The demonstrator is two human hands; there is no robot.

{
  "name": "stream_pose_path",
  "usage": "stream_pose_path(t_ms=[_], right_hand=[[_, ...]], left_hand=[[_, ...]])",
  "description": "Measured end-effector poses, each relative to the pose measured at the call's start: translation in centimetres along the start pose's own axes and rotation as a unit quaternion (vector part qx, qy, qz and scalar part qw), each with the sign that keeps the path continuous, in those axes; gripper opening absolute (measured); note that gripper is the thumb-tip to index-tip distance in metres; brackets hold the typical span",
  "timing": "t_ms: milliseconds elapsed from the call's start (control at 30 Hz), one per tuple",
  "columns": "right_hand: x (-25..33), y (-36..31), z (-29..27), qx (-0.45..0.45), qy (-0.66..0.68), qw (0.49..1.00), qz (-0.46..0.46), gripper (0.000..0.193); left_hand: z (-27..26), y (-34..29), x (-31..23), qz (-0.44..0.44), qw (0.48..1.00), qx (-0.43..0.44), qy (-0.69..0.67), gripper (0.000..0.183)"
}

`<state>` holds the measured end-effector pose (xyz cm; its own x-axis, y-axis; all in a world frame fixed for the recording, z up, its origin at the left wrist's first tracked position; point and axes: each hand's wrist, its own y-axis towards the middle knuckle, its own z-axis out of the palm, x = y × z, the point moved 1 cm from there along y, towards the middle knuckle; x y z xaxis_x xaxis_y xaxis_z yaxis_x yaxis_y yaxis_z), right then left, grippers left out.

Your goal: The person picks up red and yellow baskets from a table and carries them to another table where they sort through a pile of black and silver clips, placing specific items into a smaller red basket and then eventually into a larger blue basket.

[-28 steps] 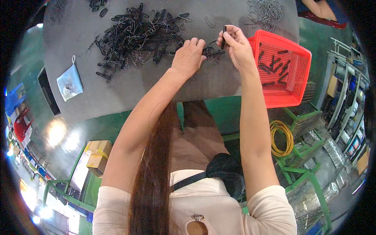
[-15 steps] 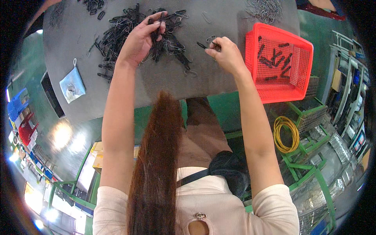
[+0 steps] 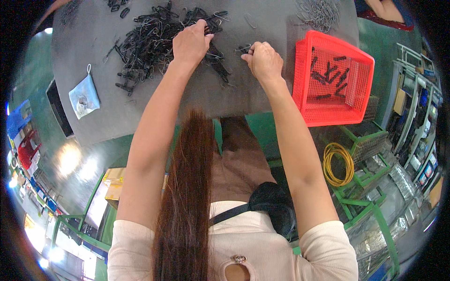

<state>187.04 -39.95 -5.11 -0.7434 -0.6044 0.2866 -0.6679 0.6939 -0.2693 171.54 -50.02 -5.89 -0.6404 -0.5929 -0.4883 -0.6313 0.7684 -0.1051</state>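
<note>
A tangled heap of slim black plastic pieces with wire hooks (image 3: 147, 44) covers the grey table's far left-centre. At the heap's right side is my left hand (image 3: 190, 46), back upward, its fingers curled on a black piece that is mostly hidden. To the right, my right hand (image 3: 265, 63) is closed in a pinch. A small black plastic piece with a wire hook (image 3: 243, 48) shows at its fingertips, which partly cover it. Right of that hand stands a red plastic basket (image 3: 302, 89) with several black pieces (image 3: 332, 74) lying inside.
Loose metal wire hooks (image 3: 318, 14) lie at the far right of the table (image 3: 248, 96). A light blue face mask (image 3: 85, 97) rests at left. Another person's arm (image 3: 386, 10) shows at the far right corner. A coiled yellow hose (image 3: 338, 164) hangs below the basket.
My left hand has moved right and turned over, back up, at the heap's right side. My right hand has shifted slightly, and its black piece now points less outward.
</note>
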Motion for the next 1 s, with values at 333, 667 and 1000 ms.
stream_pose_path(t_ms=[333, 667, 1000], right_hand=[[-1.7, 0.0, -2.9, 0.360, 0.564, 0.720, 0.185, 0.024], [0.1, 1.3, -3.4, 0.255, 0.517, 0.808, 0.125, 0.024], [8.7, 8.3, 0.2, 0.075, 0.063, 0.994, -0.050, 0.030]], left_hand=[[-4.6, 1.1, 2.7, -0.167, 0.758, 0.159, -0.610, 0.019], [-2.6, 4.7, 0.0, 0.001, 0.985, 0.171, 0.029, 0.033], [-6.6, 2.6, 5.8, -0.176, 0.824, 0.225, -0.490, 0.017]])
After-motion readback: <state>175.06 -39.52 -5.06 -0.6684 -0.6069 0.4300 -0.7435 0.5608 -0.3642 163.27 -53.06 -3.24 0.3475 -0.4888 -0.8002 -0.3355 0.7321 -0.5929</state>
